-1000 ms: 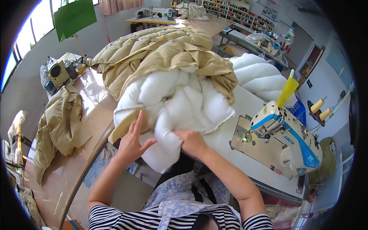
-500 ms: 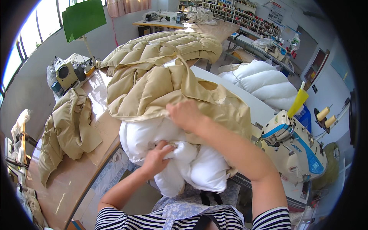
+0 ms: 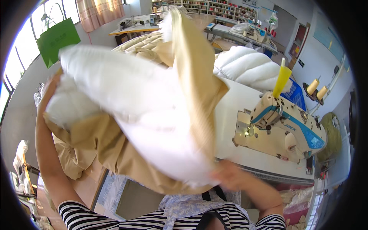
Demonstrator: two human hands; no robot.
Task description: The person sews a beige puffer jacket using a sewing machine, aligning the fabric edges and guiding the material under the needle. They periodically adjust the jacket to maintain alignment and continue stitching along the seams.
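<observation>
1 padded piece point(image 3: 149, 96), white with tan fabric along its upper right and lower left: spread across the middle of the view, lifted in front of the person, left of the sewing machine; partly blurred.

1 white table point(image 3: 226, 126): at right, reaching behind the padded piece.

1 brown table point(image 3: 88, 182): at left, partly hidden by the piece and the left forearm.

1 white padded bundle point(image 3: 253, 67): ribbed, beyond the white table.

1 tan quilted bundle point(image 3: 142, 43): behind the padded piece, mostly hidden by it.

1 sewing machine point(image 3: 293, 130): off-white with blue panels, set in the white table.

1 tan garment part point(image 3: 74, 159): on the brown table, beside the left forearm, partly covered.

1 green bag point(image 3: 57, 40): hanging at upper left, before the window.

1 blue basket point(image 3: 294, 96): behind the machine.

2 hands. Left hand point(image 3: 53, 81): raised, at the piece's far left edge; fingers hidden, so the state of its grip cannot be told. Right hand point(image 3: 229, 174): low, blurred; its grip is narrow, holding the piece's lower right corner.

1 yellow holder point(image 3: 282, 81): upright on top of the machine.

2 thread cones point(image 3: 312, 86): pale yellow, side by side on a stand, right of the holder.
</observation>
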